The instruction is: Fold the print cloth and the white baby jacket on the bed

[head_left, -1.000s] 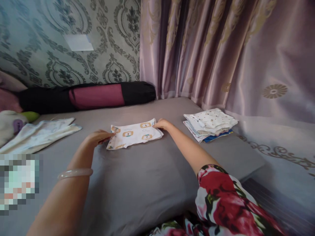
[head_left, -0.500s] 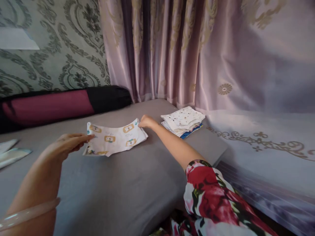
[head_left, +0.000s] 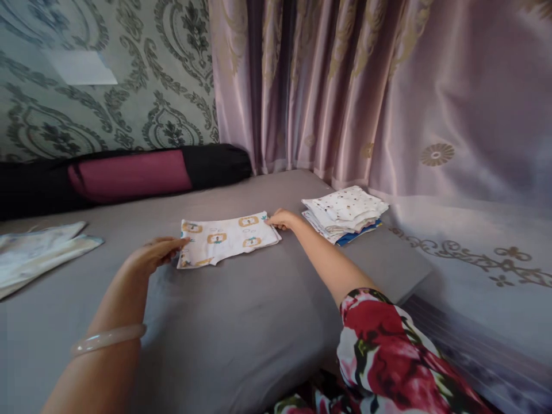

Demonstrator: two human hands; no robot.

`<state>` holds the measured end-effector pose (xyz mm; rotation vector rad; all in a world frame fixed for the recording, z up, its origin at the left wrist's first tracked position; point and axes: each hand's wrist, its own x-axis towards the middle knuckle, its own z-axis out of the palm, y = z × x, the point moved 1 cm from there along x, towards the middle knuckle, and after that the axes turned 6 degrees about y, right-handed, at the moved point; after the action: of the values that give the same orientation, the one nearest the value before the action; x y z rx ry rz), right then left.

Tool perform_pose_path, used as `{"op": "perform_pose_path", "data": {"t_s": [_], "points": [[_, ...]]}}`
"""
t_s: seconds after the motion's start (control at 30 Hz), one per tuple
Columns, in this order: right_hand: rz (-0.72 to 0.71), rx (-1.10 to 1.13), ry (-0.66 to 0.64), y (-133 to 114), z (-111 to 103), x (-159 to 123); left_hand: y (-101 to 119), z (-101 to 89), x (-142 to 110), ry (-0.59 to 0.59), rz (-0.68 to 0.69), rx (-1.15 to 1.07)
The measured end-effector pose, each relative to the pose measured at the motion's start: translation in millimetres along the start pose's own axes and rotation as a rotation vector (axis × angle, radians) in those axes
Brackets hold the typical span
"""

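"What are the hands doing?"

"Both are grasping the folded cloth (head_left: pixel 228 238). The left hand (head_left: pixel 153 253) pinches its left end, and the right hand (head_left: pixel 281 218) pinches the upper corner at the other end."

"Where is the cloth?"

"Between the hands, over the middle of the grey bed (head_left: pixel 241 322). It looks spread out, but I can't tell whether all of its underside touches the sheet. It's white, with tan and green pictures."

"And to the right?"

"A stack of clothes (head_left: pixel 345 208), near the right hand but apart from it. The top piece is white with small dark spots, and something blue shows at the bottom."

"What's on the left?"

"Some pale cloth (head_left: pixel 38 253), cut off by the edge of the view. Behind it, a long black and dark pink bag (head_left: pixel 133 175) lies along the patterned wall (head_left: pixel 125 34)."

"Anything on the arms?"

"A pale bangle (head_left: pixel 110 339) on the left, a flowered sleeve (head_left: pixel 388 339) on the right."
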<state>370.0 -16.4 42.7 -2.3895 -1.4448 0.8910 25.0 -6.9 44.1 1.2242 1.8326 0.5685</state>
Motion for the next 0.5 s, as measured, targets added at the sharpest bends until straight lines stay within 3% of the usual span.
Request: {"op": "perform_pose_path", "data": {"t_s": [0.23,0.37,0.5], "points": [[-0.004,-0.018,0.017,-8,6,1,-16,5.1,10,-0.09,-0.013,-0.105],[-0.032,0.039,0.087,-8,6,-6,-8,6.6,11,-0.078,-0.035,-0.028],[-0.082,0.12,0.169,-7,-17,-20,12,8.8,1,-0.015,0.026,0.017]]}}
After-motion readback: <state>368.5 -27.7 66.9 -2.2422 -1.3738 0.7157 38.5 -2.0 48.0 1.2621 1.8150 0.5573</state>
